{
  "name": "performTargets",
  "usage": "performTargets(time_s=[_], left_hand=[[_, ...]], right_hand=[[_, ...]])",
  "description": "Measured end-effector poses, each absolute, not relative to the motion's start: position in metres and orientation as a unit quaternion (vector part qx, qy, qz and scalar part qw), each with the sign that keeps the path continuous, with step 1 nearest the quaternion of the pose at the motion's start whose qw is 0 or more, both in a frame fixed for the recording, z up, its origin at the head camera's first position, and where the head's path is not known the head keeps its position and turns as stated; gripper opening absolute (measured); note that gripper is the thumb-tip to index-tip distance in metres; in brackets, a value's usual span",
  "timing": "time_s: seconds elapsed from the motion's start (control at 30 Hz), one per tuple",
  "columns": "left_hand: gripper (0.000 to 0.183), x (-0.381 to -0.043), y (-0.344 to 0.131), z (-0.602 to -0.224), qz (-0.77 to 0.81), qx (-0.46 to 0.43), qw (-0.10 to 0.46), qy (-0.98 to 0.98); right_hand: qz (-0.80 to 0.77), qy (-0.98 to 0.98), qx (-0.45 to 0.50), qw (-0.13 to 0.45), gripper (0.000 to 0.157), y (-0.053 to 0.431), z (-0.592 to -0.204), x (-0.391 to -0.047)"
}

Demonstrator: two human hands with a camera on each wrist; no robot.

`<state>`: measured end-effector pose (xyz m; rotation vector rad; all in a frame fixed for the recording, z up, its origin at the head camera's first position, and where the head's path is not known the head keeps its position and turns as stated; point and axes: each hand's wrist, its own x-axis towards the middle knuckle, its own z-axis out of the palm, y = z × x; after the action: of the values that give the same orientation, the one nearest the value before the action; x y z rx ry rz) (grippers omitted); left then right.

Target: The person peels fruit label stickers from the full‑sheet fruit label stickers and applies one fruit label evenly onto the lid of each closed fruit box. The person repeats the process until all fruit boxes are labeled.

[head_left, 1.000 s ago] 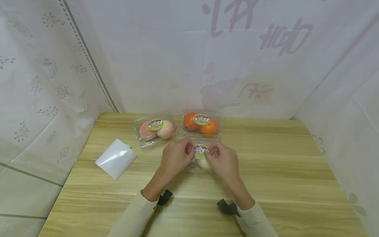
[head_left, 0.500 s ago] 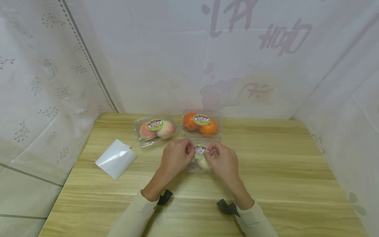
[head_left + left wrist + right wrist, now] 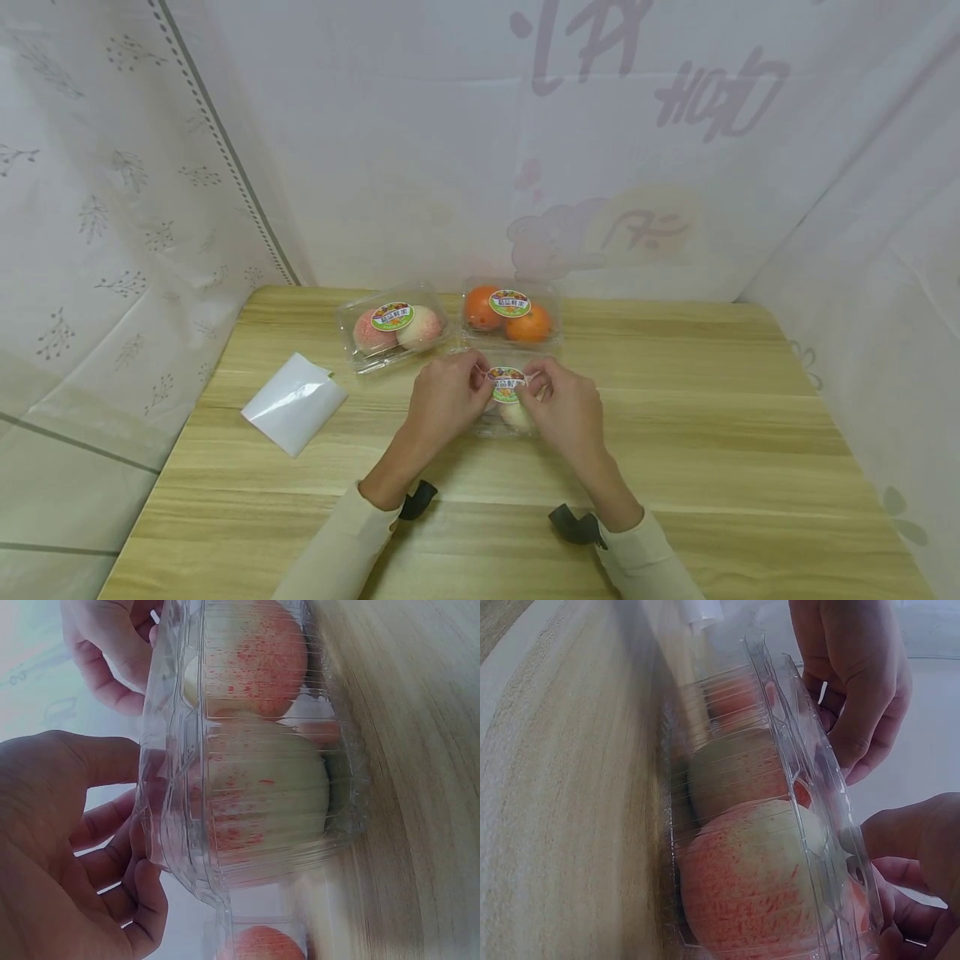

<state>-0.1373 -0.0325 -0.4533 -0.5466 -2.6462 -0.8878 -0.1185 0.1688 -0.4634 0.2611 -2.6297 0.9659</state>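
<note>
Both hands meet over the lid of a clear plastic fruit box (image 3: 491,427) at the middle of the table. An oval fruit sticker (image 3: 507,385) lies on top, with colourful print. My left hand (image 3: 448,390) pinches its left end between thumb and forefinger, and my right hand (image 3: 564,404) does the same at the right end. Inside the box sit pink-and-cream peaches (image 3: 270,787), plain in both wrist views. The lid (image 3: 832,787) is down over them. Fingertips of both hands are right at the lid's surface, partly hidden behind the plastic.
Just behind stands a labelled box of two oranges (image 3: 528,322). To its left is a labelled box of two peaches (image 3: 420,327). A glossy white sheet (image 3: 294,403) lies at the left on the wooden table (image 3: 712,467). Patterned curtains (image 3: 420,150) surround the table.
My right fingertips have shifted very slightly at the sticker's right edge. Otherwise both hands, the boxes and the white sheet stay in place.
</note>
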Motion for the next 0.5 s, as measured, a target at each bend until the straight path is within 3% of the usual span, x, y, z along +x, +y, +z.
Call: performTargets(time_s=[0.5], left_hand=[[0.012,-0.1381,-0.0324,-0.4556,-0.308,-0.193,0.154,-0.919]], right_hand=[[0.296,-0.930,0.136,0.170,0.018,0.1683,-0.4621,-0.1178]])
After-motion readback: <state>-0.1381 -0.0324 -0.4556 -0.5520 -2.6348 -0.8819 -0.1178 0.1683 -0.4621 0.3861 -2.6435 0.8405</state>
